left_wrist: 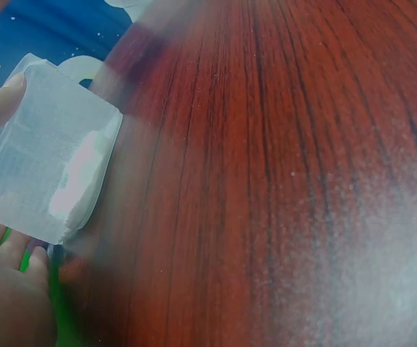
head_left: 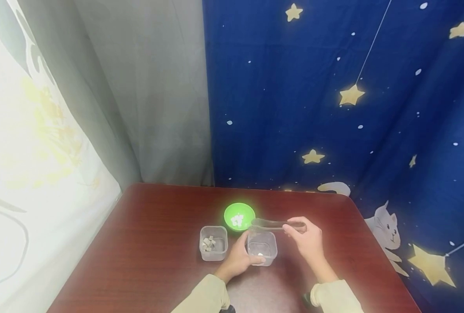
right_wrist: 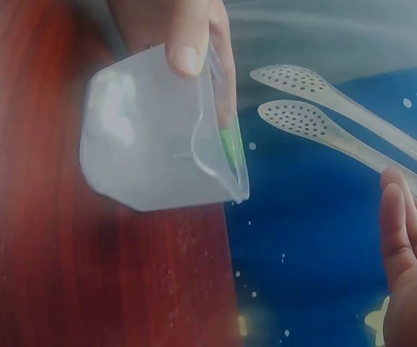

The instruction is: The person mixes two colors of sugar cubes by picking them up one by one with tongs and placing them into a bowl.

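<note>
My left hand (head_left: 237, 259) grips a clear square plastic container (head_left: 269, 250), its thumb across the near side. Through the wall of that container (left_wrist: 49, 144), white contents show low down in the left wrist view. In my right hand (head_left: 308, 238) is a pair of tongs (head_left: 273, 224), held by the handle end above the container's far rim. Their perforated tips (right_wrist: 291, 119) stand apart with nothing between them in the right wrist view. Just beyond the left hand sits a green bowl (head_left: 232, 210) with several small white pieces (head_left: 237, 220) inside.
A second clear square container (head_left: 214, 256) stands left of the left hand, holding several pale cubes (head_left: 208, 242). Everything rests on a dark red wood-grain table (head_left: 157, 243). A blue star-patterned curtain (head_left: 271, 108) and a grey curtain (head_left: 165, 108) hang behind, and a white curtain (head_left: 40, 174) at left.
</note>
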Demonstrator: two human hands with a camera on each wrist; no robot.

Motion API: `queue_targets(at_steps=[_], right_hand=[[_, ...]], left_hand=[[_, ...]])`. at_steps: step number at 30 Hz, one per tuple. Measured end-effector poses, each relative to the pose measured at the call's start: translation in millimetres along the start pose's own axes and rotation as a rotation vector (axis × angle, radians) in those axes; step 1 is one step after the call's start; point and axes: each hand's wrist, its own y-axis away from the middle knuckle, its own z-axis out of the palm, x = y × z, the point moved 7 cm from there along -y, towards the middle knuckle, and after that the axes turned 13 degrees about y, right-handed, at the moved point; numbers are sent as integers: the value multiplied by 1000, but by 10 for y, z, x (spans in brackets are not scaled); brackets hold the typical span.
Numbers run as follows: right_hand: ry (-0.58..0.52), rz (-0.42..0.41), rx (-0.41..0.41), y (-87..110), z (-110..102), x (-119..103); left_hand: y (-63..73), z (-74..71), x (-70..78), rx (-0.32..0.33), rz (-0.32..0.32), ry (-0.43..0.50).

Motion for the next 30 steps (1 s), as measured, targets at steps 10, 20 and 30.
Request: queue_targets(at_steps=[10, 20, 30], right_hand=[[57, 3, -76, 61, -27, 89], [87, 30, -194, 69, 134, 190], [189, 8, -301, 59, 250, 238]], left_hand=[[-38, -6, 9, -6, 25, 8], [-56, -11, 0, -10, 24, 12], [-90, -17, -39, -23, 25, 16]])
